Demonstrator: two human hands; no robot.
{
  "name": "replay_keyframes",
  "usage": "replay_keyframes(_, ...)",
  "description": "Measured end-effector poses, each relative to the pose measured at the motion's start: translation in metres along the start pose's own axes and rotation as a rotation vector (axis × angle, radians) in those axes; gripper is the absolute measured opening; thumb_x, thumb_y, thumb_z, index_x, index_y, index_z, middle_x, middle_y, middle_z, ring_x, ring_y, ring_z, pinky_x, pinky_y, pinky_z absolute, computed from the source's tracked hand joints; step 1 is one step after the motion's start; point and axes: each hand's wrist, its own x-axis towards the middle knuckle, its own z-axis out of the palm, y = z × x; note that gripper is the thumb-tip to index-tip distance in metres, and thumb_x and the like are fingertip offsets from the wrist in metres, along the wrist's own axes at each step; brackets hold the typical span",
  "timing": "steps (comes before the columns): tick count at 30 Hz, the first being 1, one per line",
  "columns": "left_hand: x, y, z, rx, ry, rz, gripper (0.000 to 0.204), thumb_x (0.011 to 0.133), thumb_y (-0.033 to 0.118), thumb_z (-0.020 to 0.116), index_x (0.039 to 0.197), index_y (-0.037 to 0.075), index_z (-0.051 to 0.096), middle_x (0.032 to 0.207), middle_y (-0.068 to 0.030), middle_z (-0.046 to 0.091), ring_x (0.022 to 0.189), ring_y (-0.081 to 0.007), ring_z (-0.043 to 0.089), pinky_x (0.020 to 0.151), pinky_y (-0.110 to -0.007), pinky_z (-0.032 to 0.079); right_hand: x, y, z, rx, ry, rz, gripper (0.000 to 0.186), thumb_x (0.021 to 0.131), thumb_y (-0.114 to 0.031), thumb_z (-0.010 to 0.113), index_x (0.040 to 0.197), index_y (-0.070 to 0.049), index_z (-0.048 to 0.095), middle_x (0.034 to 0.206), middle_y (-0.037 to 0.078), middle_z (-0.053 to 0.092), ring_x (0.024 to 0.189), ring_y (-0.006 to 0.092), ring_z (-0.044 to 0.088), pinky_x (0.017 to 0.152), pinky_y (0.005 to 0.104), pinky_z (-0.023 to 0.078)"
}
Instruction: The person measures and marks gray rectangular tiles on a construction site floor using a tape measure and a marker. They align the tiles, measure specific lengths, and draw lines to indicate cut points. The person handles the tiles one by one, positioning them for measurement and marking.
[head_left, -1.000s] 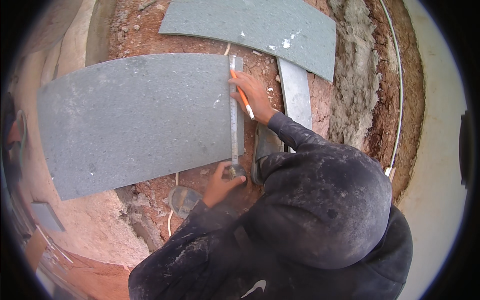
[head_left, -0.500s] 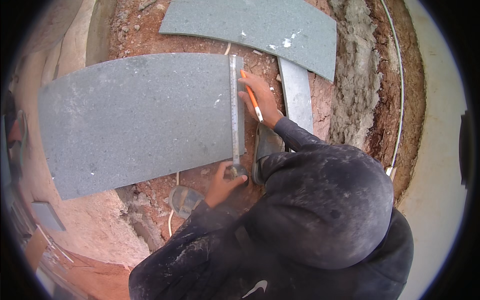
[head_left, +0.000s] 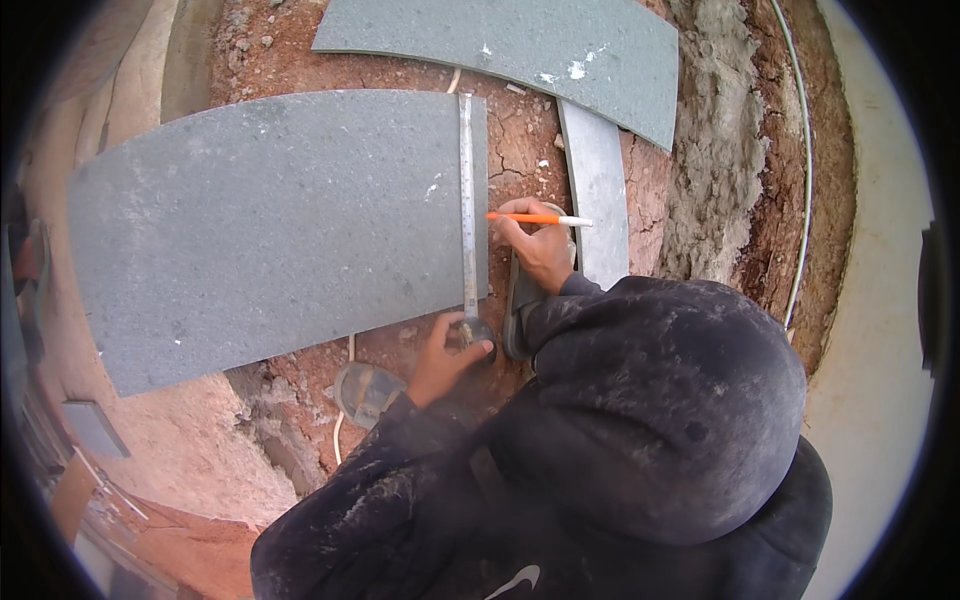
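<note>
My left hand (head_left: 440,362) is closed around the round dark case of a tape measure (head_left: 476,340) at the near edge of a grey stone slab (head_left: 280,240). The pale tape blade (head_left: 467,200) runs straight out across the slab, close alongside its right edge, to the far edge. In my right hand (head_left: 545,250) is an orange marker pen (head_left: 530,218) with a white end, pinched in the fingers and lying nearly level. Its orange tip points left and is at the slab's right edge, about midway along. Whether it touches the stone I cannot tell.
Another grey slab (head_left: 500,50) with white spots lies at the far side, partly over a narrow pale strip (head_left: 600,190). Cracked reddish soil lies underneath. My shoes (head_left: 368,393) stand near the slab. A thin white cable (head_left: 806,170) and a rough mortar ridge (head_left: 705,150) run along the right.
My right hand has moved nearer along the slab's right edge and turned the pen from steep to nearly level, tip leftward. My left hand stays on the tape measure.
</note>
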Motion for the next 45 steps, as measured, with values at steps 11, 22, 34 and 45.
replay_keyframes(11,-0.001,0.008,0.001,-0.023,-0.010,-0.030,0.060,0.079,0.028,0.078,0.125,0.002,0.049,0.099,-0.0103,0.060,0.087,-0.0161,0.063,0.075,-0.028,0.051,0.003,0.010,0.000,-0.054,-0.048,-0.008,0.014,0.091,-0.012,0.061,0.098,0.000,0.059,0.079,0.004,0.063,0.072,0.0092,0.061,0.066,0.0236,0.051)
replay_keyframes(22,-0.001,0.004,0.001,-0.040,-0.003,-0.033,0.060,0.079,0.028,0.078,0.125,0.002,0.050,0.100,-0.0113,0.059,0.089,-0.0172,0.062,0.076,-0.029,0.052,0.004,0.010,0.001,-0.061,-0.056,0.002,0.013,0.092,-0.012,0.061,0.098,0.000,0.059,0.079,0.004,0.063,0.072,0.0086,0.060,0.067,0.0235,0.051)
replay_keyframes(34,0.000,0.004,0.000,-0.006,-0.007,-0.017,0.058,0.079,0.028,0.078,0.123,0.002,0.050,0.102,-0.0118,0.061,0.092,-0.0172,0.062,0.078,-0.029,0.051,0.004,0.008,0.002,-0.107,-0.063,0.002,0.015,0.092,-0.014,0.061,0.098,-0.001,0.059,0.079,0.003,0.063,0.071,0.0079,0.060,0.066,0.0229,0.050)
replay_keyframes(45,0.000,0.004,0.001,-0.038,-0.012,-0.030,0.059,0.079,0.028,0.078,0.124,0.003,0.050,0.102,-0.0119,0.061,0.090,-0.0172,0.063,0.077,-0.029,0.051,0.004,0.007,0.002,-0.121,-0.059,-0.002,0.015,0.091,-0.015,0.061,0.098,-0.001,0.060,0.077,0.002,0.063,0.070,0.0074,0.059,0.065,0.0224,0.049)
